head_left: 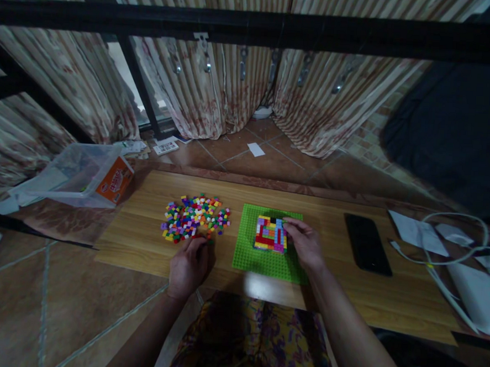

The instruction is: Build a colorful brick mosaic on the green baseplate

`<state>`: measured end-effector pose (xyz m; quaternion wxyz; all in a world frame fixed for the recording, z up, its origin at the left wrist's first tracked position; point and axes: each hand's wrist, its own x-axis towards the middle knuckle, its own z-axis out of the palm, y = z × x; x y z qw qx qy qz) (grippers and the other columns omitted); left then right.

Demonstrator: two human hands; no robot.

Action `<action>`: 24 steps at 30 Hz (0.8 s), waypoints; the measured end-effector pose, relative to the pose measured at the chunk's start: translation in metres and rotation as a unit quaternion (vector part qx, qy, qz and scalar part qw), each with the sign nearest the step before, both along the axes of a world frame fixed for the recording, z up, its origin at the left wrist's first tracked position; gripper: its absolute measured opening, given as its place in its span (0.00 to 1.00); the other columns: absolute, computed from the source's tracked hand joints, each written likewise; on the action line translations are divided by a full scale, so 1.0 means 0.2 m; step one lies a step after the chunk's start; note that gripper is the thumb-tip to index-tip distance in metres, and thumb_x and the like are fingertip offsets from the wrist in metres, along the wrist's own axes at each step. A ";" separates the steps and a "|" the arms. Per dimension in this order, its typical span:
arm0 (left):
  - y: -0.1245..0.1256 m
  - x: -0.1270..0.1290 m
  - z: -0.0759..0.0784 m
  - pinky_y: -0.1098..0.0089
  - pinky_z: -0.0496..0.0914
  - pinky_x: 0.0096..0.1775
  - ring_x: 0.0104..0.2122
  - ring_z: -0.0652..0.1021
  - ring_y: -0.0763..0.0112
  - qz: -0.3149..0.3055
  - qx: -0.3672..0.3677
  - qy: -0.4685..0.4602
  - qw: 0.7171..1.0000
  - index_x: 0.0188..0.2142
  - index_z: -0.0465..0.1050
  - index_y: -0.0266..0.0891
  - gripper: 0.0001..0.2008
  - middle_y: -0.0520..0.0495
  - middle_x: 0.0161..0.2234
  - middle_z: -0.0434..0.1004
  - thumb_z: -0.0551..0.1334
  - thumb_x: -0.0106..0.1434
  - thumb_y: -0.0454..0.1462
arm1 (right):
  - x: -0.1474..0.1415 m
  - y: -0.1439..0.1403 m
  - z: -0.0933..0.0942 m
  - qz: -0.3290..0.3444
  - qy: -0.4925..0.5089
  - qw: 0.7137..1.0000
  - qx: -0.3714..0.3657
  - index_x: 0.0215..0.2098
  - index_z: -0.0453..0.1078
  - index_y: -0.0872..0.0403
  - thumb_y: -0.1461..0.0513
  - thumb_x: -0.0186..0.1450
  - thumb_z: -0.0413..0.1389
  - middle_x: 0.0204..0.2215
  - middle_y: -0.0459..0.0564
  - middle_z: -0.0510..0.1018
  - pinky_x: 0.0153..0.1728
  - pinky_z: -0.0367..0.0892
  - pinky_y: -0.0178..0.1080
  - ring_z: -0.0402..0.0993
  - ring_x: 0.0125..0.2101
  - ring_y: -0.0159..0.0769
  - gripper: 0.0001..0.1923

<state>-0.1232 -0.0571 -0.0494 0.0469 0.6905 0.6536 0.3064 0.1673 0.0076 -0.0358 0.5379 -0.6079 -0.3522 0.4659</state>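
On a table [130,226], loose bricks [193,218] are spread left of a board [246,255]; a phone [368,243] is placed to its right.

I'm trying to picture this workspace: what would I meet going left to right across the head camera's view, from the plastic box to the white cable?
Clear plastic box → loose colored bricks → green studded baseplate → black phone → white cable.

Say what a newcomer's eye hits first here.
Probably the bright green baseplate on the wooden table, with a multicoloured block build on it and the right hand at the build's right side. Next, the pile of loose coloured blocks left of it, the left hand at its near edge.
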 end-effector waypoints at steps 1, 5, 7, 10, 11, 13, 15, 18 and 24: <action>0.00 0.00 0.00 0.72 0.69 0.34 0.34 0.78 0.68 -0.002 0.001 -0.001 1.000 0.39 0.72 0.41 0.08 0.46 0.36 0.78 0.56 0.65 0.39 | 0.00 0.00 0.00 -0.002 0.005 1.000 -0.001 0.33 0.79 0.54 0.53 0.47 0.66 0.21 0.44 0.77 0.21 0.60 0.33 0.65 0.20 0.29 0.18; 0.00 0.00 0.00 0.72 0.69 0.34 0.33 0.78 0.69 -0.004 0.004 0.000 1.000 0.39 0.72 0.41 0.08 0.46 0.36 0.78 0.56 0.66 0.39 | 0.00 0.00 0.01 0.003 0.027 1.000 0.004 0.33 0.79 0.53 0.52 0.45 0.68 0.23 0.45 0.79 0.22 0.62 0.33 0.68 0.21 0.30 0.20; 0.00 -0.01 -0.01 0.72 0.69 0.34 0.33 0.78 0.69 -0.005 0.005 0.007 1.000 0.39 0.72 0.41 0.08 0.47 0.35 0.77 0.55 0.66 0.38 | 0.01 -0.02 0.01 0.022 0.046 0.999 0.011 0.34 0.79 0.53 0.51 0.46 0.68 0.24 0.46 0.79 0.24 0.64 0.33 0.70 0.22 0.30 0.21; 0.00 -0.01 -0.01 0.72 0.69 0.34 0.33 0.78 0.69 -0.010 0.002 0.015 1.000 0.38 0.71 0.41 0.08 0.47 0.35 0.77 0.55 0.66 0.38 | 0.03 -0.03 0.01 0.016 0.093 0.995 0.022 0.36 0.78 0.53 0.49 0.47 0.68 0.29 0.47 0.80 0.25 0.67 0.33 0.72 0.25 0.31 0.22; 0.00 -0.01 -0.01 0.71 0.69 0.34 0.33 0.78 0.68 -0.011 0.002 0.014 1.000 0.38 0.71 0.41 0.08 0.47 0.35 0.77 0.54 0.66 0.38 | 0.04 -0.04 0.00 -0.003 0.104 0.994 0.025 0.35 0.78 0.53 0.49 0.47 0.68 0.31 0.48 0.80 0.25 0.67 0.33 0.72 0.25 0.31 0.22; 0.00 -0.01 -0.01 0.71 0.69 0.34 0.33 0.78 0.68 -0.012 0.002 0.011 1.000 0.39 0.71 0.41 0.08 0.47 0.36 0.77 0.54 0.66 0.38 | 0.05 -0.05 0.00 -0.054 0.103 0.993 0.028 0.33 0.78 0.53 0.49 0.47 0.68 0.31 0.48 0.80 0.24 0.66 0.32 0.70 0.24 0.29 0.21; 0.00 -0.01 -0.01 0.71 0.69 0.33 0.33 0.78 0.68 -0.009 -0.003 0.006 1.000 0.39 0.71 0.41 0.08 0.47 0.36 0.77 0.54 0.67 0.38 | 0.06 -0.07 0.01 -0.090 0.073 0.993 0.035 0.31 0.77 0.54 0.49 0.48 0.67 0.29 0.47 0.79 0.23 0.64 0.31 0.68 0.23 0.28 0.19; -0.01 -0.01 0.00 0.71 0.69 0.33 0.33 0.78 0.68 -0.005 -0.017 -0.004 1.000 0.39 0.71 0.41 0.09 0.47 0.36 0.77 0.53 0.66 0.39 | 0.02 -0.10 0.09 -0.105 -0.020 0.992 0.060 0.31 0.77 0.54 0.49 0.53 0.64 0.25 0.46 0.77 0.24 0.63 0.32 0.67 0.23 0.29 0.17; -0.02 0.01 0.00 0.73 0.69 0.35 0.34 0.77 0.70 0.001 -0.040 -0.028 0.999 0.40 0.71 0.41 0.09 0.46 0.37 0.77 0.53 0.67 0.38 | -0.23 -0.19 0.25 0.051 -0.167 0.974 0.144 0.37 0.76 0.52 0.53 0.62 0.57 0.32 0.48 0.80 0.33 0.69 0.38 0.73 0.31 0.35 0.13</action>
